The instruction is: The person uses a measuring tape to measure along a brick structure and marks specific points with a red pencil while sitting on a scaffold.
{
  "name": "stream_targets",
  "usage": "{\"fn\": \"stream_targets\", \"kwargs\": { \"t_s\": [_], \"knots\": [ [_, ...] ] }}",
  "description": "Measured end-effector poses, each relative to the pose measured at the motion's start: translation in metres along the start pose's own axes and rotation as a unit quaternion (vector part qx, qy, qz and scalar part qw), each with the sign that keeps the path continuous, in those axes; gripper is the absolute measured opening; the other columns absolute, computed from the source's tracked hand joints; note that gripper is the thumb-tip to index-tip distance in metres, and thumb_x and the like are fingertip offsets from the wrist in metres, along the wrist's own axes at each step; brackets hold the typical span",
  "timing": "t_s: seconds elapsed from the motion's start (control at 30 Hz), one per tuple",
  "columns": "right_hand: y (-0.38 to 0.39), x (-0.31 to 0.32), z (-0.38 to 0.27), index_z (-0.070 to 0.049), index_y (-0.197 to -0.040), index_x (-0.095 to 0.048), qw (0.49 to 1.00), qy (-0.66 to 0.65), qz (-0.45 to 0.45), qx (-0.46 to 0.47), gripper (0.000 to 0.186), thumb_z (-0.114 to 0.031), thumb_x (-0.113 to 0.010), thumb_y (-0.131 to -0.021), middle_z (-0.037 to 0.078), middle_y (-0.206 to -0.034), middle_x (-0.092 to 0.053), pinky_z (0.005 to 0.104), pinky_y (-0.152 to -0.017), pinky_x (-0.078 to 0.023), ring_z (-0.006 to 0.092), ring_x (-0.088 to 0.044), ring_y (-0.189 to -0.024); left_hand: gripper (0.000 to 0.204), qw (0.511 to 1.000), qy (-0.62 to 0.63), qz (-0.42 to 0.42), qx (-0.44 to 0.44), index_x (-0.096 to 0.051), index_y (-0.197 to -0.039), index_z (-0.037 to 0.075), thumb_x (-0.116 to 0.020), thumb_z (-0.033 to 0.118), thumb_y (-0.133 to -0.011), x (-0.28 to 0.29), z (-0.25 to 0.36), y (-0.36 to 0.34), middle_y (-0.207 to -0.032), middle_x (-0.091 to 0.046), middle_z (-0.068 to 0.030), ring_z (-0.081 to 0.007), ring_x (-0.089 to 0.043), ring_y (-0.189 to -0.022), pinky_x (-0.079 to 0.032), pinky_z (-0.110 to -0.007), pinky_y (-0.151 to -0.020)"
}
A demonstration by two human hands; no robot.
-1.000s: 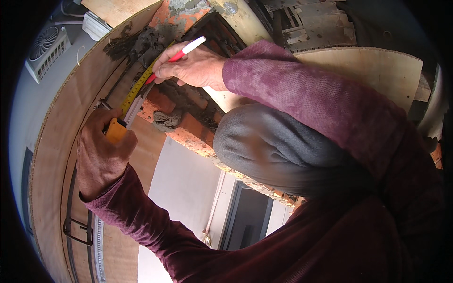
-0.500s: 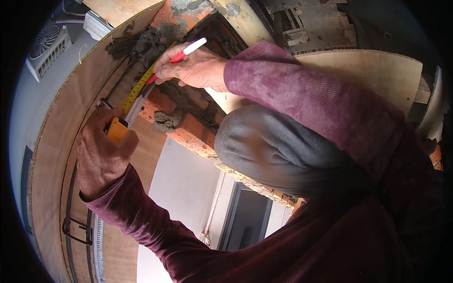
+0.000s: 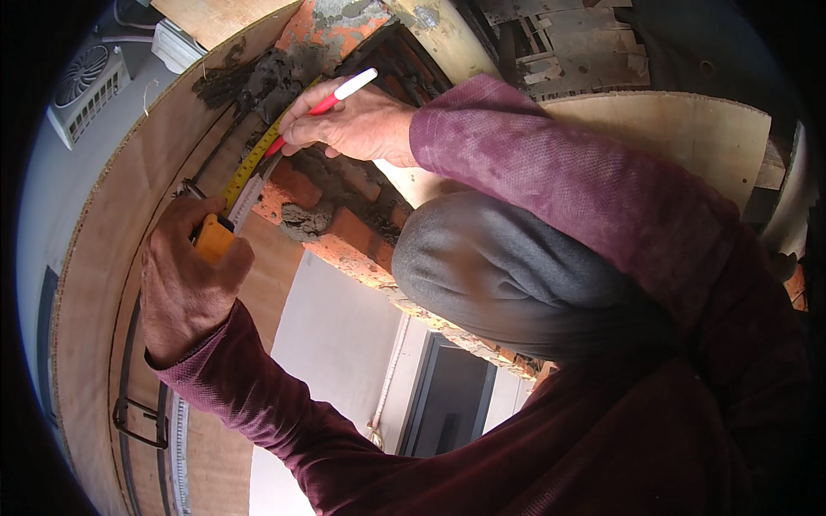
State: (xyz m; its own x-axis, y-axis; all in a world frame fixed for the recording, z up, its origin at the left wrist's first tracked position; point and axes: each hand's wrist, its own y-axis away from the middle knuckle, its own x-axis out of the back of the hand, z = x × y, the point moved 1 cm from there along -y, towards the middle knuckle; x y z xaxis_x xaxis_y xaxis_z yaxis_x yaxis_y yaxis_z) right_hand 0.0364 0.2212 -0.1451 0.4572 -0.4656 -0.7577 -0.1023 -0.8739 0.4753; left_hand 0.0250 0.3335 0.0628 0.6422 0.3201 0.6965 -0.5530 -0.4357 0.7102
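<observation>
My left hand (image 3: 189, 271) is closed round the orange case of a tape measure (image 3: 213, 238). Its yellow blade (image 3: 245, 175) runs out along the plywood board toward the wet mortar (image 3: 274, 84). My right hand (image 3: 344, 125) grips a red marker with a white end (image 3: 353, 84), its red tip pointing down at the blade's edge. Some fingers of that hand lie over the far stretch of the blade, hiding its end. A pale strip (image 3: 247, 196) lies alongside the blade. Orange bricks (image 3: 292, 183) with grey mortar sit beside the tip.
The curved plywood board (image 3: 95, 258) spans the left side, with dark metal bars and a bent metal bracket (image 3: 140, 421) on it. An air-conditioner unit (image 3: 86, 90) is beyond it. Another plywood panel (image 3: 662, 129) lies right of my right arm. A dark door (image 3: 452, 396) shows below the brickwork.
</observation>
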Motion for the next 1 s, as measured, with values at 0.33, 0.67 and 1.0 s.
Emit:
{"fn": "stream_targets", "kwargs": {
  "t_s": [0.33, 0.67, 1.0],
  "knots": [
    [0.0016, 0.0008, -0.0013, -0.011, -0.105, -0.066, 1.0, -0.005, -0.008, -0.003, 0.022, -0.026, -0.068, -0.088, -0.001, -0.099, -0.072, 0.0296, -0.077, -0.049, 0.0082, -0.062, -0.098, 0.036, 1.0, -0.009, -0.002, 0.008, -0.062, -0.096, -0.006, -0.062, 0.012, -0.066, 0.0, 0.0008, -0.0008, -0.086, -0.061, -0.0206, -0.0328, -0.061, -0.075, -0.049, -0.038, -0.072],
    [0.0012, 0.0007, -0.0003, -0.011, -0.105, -0.066, 1.0, 0.002, -0.007, 0.004, 0.024, -0.027, -0.069, -0.088, -0.001, -0.099, -0.072, 0.0302, -0.076, -0.05, 0.0089, -0.061, -0.098, 0.038, 0.999, -0.028, -0.01, 0.022, -0.063, -0.1, -0.003, -0.062, 0.015, -0.067, 0.0, 0.0012, -0.004, -0.088, -0.062, -0.0197, -0.0342, -0.062, -0.077, -0.049, -0.039, -0.073],
    [0.0008, 0.0001, -0.0003, -0.011, -0.105, -0.067, 1.0, -0.009, -0.008, 0.002, 0.023, -0.026, -0.069, -0.087, -0.001, -0.098, -0.072, 0.0294, -0.075, -0.05, 0.009, -0.062, -0.096, 0.033, 1.0, -0.017, -0.021, 0.014, -0.065, -0.098, -0.003, -0.061, 0.007, -0.067, -0.0048, -0.0001, -0.0087, -0.089, -0.063, -0.0189, -0.0312, -0.063, -0.077, -0.05, -0.037, -0.073]
  ]
}}
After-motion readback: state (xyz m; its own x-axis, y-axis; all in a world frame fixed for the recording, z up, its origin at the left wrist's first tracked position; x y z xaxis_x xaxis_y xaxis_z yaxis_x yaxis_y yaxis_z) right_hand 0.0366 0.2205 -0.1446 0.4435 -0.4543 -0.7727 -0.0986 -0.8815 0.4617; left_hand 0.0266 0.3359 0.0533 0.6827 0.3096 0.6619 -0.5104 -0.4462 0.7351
